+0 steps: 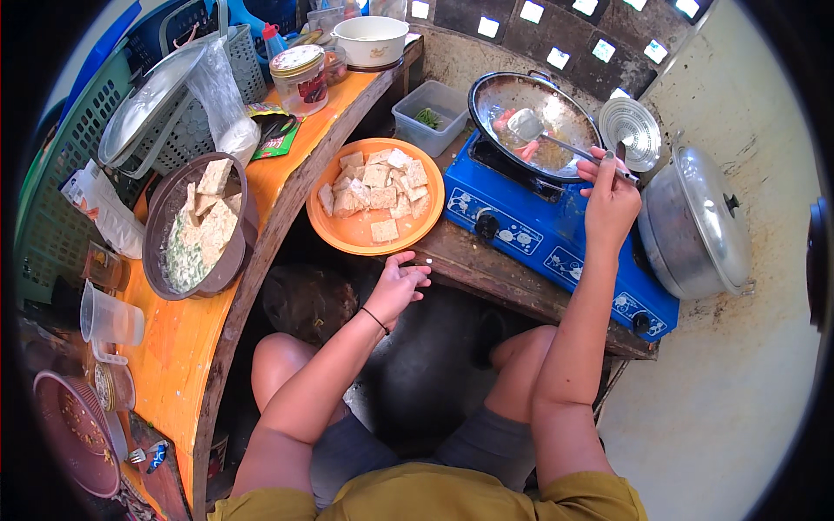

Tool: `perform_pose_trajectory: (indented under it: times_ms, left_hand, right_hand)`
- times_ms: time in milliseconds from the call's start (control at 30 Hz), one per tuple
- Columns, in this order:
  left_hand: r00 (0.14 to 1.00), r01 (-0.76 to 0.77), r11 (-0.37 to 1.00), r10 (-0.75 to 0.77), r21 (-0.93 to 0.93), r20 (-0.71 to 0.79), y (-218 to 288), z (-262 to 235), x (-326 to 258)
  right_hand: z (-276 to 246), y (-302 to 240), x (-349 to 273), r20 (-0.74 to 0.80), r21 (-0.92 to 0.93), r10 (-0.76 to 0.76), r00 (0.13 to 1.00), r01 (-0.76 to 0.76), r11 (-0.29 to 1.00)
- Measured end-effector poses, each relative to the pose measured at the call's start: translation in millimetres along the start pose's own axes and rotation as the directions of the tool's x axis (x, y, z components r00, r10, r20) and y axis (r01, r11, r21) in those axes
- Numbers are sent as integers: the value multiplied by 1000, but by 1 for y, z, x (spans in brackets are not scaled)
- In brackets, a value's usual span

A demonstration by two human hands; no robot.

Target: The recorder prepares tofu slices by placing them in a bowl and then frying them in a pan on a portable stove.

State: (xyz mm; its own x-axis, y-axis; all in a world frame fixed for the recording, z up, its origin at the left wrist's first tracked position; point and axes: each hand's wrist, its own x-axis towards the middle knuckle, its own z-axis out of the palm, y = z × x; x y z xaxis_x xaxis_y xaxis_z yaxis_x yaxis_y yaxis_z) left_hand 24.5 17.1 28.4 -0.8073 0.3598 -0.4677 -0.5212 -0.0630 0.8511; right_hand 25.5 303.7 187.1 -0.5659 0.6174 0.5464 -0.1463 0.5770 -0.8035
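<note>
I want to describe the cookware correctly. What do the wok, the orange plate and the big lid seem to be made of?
Wok: probably dark metal, glossy with oil.
Orange plate: likely plastic, with even, matte colour.
Big lid: probably aluminium or steel, silvery with a dull brushed shine.

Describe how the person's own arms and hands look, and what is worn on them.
Both forearms are bare from the elbow down, coming in from the lower edge. The left hand has a thin dark band around its wrist. The right hand wears no glove, and no ring or watch shows on it. At the shoulders, short mustard-yellow shirt sleeves begin; no long sleeves cover the arms.
</note>
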Motion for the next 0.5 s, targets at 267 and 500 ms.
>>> perform_pose_trajectory:
  times_ms: [267,500]
  left_hand:
    - [1000,6,1000,-6,7,-7,2,-1,-2]
    - [1000,-1,1000,1,-3,-3,2,0,-3]
  right_hand:
    - [3,10,3,-26,81,-29,999,31,996]
    - [1,32,7,-69,-52,2,998,-6,999]
